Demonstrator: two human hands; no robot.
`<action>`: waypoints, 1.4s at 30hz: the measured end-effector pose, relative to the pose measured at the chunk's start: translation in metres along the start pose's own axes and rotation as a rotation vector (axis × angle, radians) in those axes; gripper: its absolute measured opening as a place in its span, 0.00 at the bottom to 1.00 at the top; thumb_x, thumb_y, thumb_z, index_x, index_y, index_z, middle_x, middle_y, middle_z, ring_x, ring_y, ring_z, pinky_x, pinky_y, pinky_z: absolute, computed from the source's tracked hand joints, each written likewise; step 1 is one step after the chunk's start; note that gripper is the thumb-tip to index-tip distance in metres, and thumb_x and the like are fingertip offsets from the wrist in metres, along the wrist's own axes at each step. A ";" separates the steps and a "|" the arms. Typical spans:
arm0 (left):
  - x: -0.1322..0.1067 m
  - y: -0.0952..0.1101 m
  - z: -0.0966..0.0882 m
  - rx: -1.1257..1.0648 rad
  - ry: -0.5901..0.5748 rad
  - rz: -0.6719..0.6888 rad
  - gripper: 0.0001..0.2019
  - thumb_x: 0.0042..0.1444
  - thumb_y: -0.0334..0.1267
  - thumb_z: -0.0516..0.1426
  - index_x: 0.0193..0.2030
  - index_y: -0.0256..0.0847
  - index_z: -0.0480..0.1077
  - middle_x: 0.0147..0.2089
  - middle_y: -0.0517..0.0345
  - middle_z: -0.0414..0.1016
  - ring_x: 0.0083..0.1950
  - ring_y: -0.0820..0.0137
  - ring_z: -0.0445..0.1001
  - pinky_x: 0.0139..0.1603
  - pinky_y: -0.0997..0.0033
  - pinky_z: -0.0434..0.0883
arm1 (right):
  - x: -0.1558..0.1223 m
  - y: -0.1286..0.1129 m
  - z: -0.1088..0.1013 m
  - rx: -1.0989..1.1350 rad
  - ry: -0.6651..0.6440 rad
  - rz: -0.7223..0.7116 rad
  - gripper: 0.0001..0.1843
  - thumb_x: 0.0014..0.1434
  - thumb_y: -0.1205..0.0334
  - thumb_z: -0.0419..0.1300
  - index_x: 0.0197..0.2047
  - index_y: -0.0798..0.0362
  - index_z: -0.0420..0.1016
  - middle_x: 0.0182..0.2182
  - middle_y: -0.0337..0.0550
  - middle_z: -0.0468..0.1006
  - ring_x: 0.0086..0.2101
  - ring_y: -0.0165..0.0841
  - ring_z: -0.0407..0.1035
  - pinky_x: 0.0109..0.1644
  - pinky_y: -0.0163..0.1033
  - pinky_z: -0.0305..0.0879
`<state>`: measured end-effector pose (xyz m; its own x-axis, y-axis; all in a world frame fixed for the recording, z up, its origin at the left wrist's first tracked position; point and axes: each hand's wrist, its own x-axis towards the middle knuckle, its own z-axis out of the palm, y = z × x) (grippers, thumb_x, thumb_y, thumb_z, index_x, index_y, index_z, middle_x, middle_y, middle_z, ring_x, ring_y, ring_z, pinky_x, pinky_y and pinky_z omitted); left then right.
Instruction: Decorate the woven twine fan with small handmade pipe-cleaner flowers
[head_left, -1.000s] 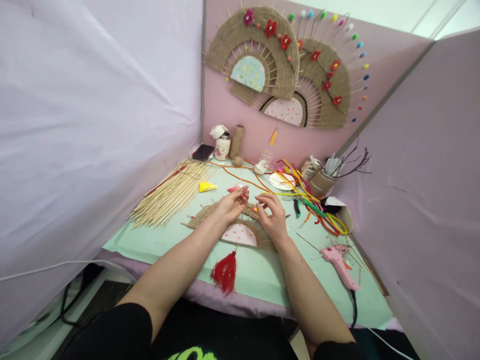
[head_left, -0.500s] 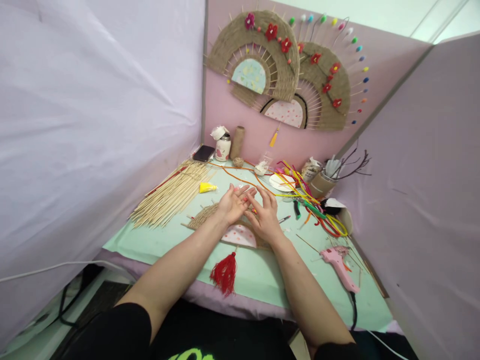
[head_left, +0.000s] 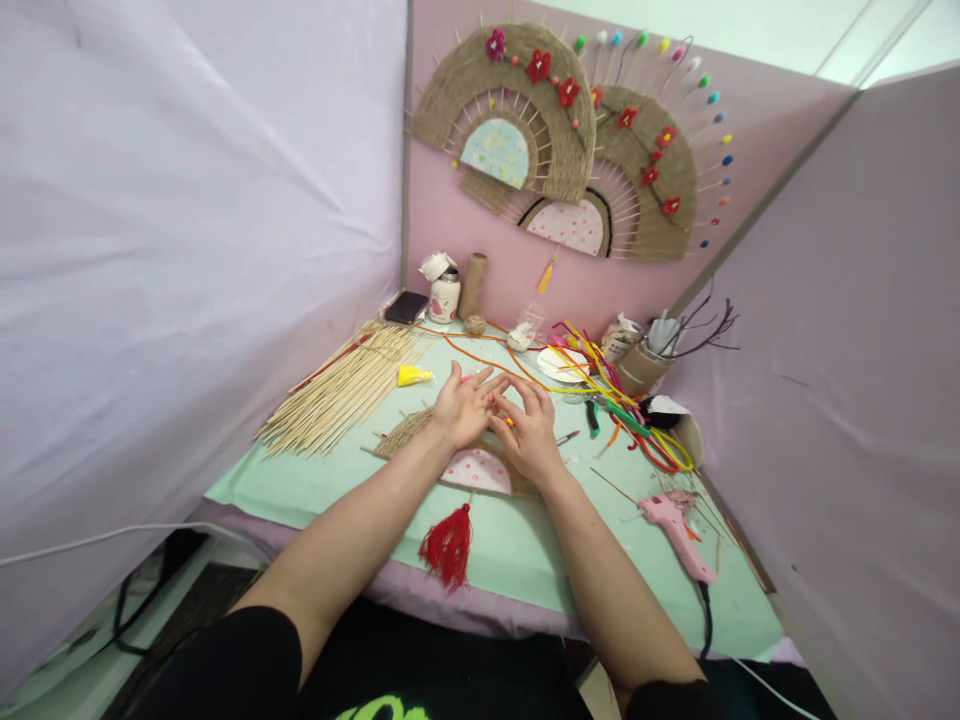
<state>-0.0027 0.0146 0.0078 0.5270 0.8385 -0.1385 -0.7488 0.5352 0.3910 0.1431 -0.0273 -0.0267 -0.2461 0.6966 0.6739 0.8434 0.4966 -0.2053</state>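
Note:
My left hand (head_left: 463, 408) is held palm up with its fingers stretched out, above a woven twine fan (head_left: 409, 432) on the table. My right hand (head_left: 531, 432) meets it from the right, thumb and fingers bent in at the left fingertips. A tiny red-orange bit (head_left: 493, 398) shows where the fingers meet; its kind is too small to make out. Both hands partly cover the fan. Its pink dotted half-round centre (head_left: 478, 471) faces up, and a red tassel (head_left: 448, 547) hangs from it toward the table's front edge.
Thin wooden sticks (head_left: 337, 395) lie at the left beside a yellow tube-like thing (head_left: 413, 376). Coloured pipe cleaners (head_left: 600, 375) and green-handled pliers (head_left: 628, 418) are at the right, with a pink glue gun (head_left: 681, 535) nearer. Finished fans (head_left: 517, 110) hang on the back panel.
My left thumb has lifted away from the palm, and the right fingers have shifted slightly at the left fingertips. The view has moved a little; the things on the table stay put.

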 end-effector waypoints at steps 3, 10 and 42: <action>-0.001 -0.001 0.002 0.017 -0.049 -0.075 0.35 0.62 0.61 0.40 0.62 0.33 0.60 0.54 0.37 0.73 0.49 0.61 0.76 0.43 0.66 0.73 | 0.001 -0.001 -0.001 -0.012 -0.006 0.000 0.21 0.63 0.54 0.56 0.58 0.48 0.71 0.65 0.50 0.58 0.62 0.48 0.50 0.64 0.60 0.51; -0.001 0.001 0.000 -0.018 -0.034 -0.014 0.37 0.61 0.63 0.42 0.62 0.31 0.60 0.53 0.37 0.73 0.50 0.62 0.76 0.44 0.67 0.74 | 0.002 -0.004 -0.004 0.046 0.035 -0.024 0.15 0.64 0.57 0.55 0.51 0.47 0.76 0.63 0.47 0.62 0.60 0.45 0.52 0.64 0.58 0.54; 0.000 0.002 -0.003 -0.067 -0.155 -0.090 0.38 0.59 0.65 0.42 0.60 0.31 0.60 0.56 0.33 0.71 0.53 0.56 0.75 0.46 0.60 0.74 | 0.004 -0.009 -0.003 0.080 0.035 -0.087 0.19 0.64 0.57 0.55 0.57 0.46 0.72 0.65 0.47 0.59 0.62 0.46 0.49 0.64 0.61 0.55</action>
<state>-0.0061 0.0160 0.0057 0.6448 0.7639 -0.0263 -0.7183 0.6174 0.3207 0.1360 -0.0304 -0.0202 -0.2989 0.6312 0.7157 0.7784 0.5951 -0.1998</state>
